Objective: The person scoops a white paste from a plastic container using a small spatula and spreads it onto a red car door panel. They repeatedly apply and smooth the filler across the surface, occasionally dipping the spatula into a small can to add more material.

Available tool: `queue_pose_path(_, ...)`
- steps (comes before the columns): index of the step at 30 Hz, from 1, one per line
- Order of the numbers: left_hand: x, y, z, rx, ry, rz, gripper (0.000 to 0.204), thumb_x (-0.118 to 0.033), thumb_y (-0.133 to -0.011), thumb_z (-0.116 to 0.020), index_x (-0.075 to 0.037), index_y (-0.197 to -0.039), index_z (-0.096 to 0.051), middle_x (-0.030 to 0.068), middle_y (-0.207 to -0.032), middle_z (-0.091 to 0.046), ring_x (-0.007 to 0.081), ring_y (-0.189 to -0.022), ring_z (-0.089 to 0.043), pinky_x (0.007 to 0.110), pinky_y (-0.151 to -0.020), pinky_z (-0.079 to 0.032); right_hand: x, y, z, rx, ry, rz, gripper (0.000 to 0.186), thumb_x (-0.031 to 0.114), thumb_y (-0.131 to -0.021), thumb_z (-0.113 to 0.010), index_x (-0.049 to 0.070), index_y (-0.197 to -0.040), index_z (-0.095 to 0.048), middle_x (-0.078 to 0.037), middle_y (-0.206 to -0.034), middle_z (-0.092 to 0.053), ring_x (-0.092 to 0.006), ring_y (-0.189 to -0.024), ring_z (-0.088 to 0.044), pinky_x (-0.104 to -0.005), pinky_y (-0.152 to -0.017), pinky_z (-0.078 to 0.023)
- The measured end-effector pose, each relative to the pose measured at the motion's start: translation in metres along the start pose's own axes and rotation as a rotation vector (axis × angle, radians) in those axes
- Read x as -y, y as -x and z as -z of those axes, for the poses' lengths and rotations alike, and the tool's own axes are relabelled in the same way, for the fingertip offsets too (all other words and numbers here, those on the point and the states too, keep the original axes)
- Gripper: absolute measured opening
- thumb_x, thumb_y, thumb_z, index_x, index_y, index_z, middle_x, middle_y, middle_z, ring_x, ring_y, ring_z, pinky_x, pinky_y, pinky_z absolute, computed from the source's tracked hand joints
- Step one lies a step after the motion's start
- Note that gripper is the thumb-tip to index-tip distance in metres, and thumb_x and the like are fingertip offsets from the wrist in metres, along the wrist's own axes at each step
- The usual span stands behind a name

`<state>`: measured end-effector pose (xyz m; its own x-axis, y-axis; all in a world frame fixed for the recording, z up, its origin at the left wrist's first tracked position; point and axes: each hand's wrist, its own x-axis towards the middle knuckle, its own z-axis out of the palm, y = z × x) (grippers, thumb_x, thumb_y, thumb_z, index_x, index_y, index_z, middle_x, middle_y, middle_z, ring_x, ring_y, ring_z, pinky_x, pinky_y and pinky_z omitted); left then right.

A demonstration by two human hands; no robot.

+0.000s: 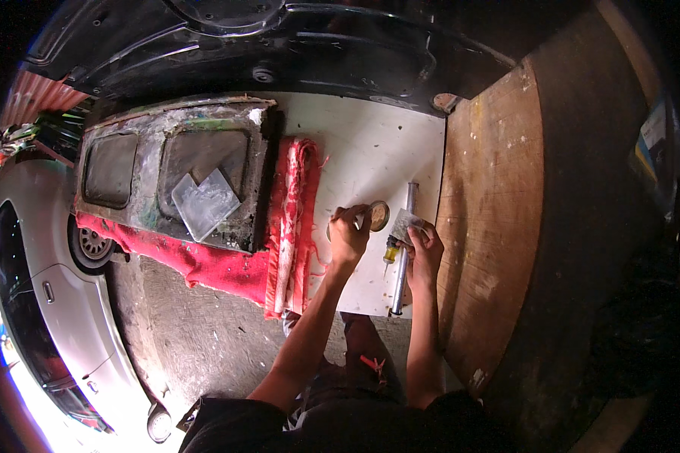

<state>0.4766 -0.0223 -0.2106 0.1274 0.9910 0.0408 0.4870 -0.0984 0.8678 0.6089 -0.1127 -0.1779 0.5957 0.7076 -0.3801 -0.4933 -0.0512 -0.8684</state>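
My left hand [347, 235] is closed on a small round tin [378, 217], tilted so that its round, tan-coloured face points to the right. My fingers hide most of its side. In my right hand [426, 249] is a thin, flat grey piece [407, 221], pinched by one edge close to the tin. Its exact kind I cannot make out. Below it a screwdriver [390, 251] with a yellow and black handle lies against a long metal tube [400, 281] on the white tabletop [363, 151].
A folded red and white cloth [291, 219] lies left of my hands. Beyond it, a worn panel with two windows [147, 181] bears a notched, clear sheet [205, 205]. A black car panel [317, 53] borders the far side, a wooden board [499, 204] the right. A silver car [60, 294] stands left.
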Motion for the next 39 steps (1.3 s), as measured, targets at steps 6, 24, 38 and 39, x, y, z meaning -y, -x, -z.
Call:
queue_pose_path(6, 0.010, -0.005, 0.002, 0.078, -0.278, -0.153, 0.031, -0.018, -0.088, -0.074, -0.012, -0.118, -0.072, 0.0070, -0.112, -0.072, 0.0280, -0.114, -0.059, 0.046, -0.100, -0.041, -0.023, -0.011, 0.009, -0.003, 0.017, 0.008, 0.019, 0.004, -0.095, -0.068, 0.004, -0.113, -0.064, -0.004, -0.103, -0.071, -0.0131, -0.087, -0.070, -0.0301, -0.072, -0.062)
queue_pose_path(24, 0.051, 0.030, 0.059, 0.129, 0.216, -0.003, 0.081, -0.009, -0.060, -0.096, -0.005, -0.129, -0.054, 0.0136, -0.119, -0.068, 0.0263, -0.113, -0.066, 0.039, -0.098, -0.053, -0.008, 0.014, -0.021, 0.171, 0.211, 0.038, 0.016, 0.004, -0.095, -0.067, 0.001, -0.110, -0.063, -0.006, -0.099, -0.070, -0.0132, -0.091, -0.066, -0.0294, -0.077, -0.057)
queue_pose_path(38, -0.069, 0.069, 0.254, -0.346, 0.176, -0.304, 0.079, -0.008, -0.055, -0.094, -0.003, -0.125, -0.057, 0.0178, -0.126, -0.060, 0.0379, -0.115, -0.059, 0.044, -0.098, -0.050, 0.116, 0.168, -0.190, 0.634, 0.785, 0.688, 0.017, 0.005, -0.088, -0.075, 0.000, -0.103, -0.068, -0.013, -0.092, -0.073, -0.0191, -0.077, -0.070, -0.0333, -0.067, -0.055)
queue_pose_path(39, -0.069, 0.069, 0.265, -0.392, 0.150, -0.327, 0.079, -0.009, -0.055, -0.094, -0.003, -0.124, -0.057, 0.0178, -0.126, -0.060, 0.0381, -0.115, -0.059, 0.044, -0.098, -0.049, 0.117, 0.175, -0.199, 0.659, 0.792, 0.755, 0.017, 0.004, -0.088, -0.074, 0.000, -0.104, -0.069, -0.013, -0.091, -0.073, -0.0214, -0.077, -0.070, -0.0345, -0.067, -0.054)
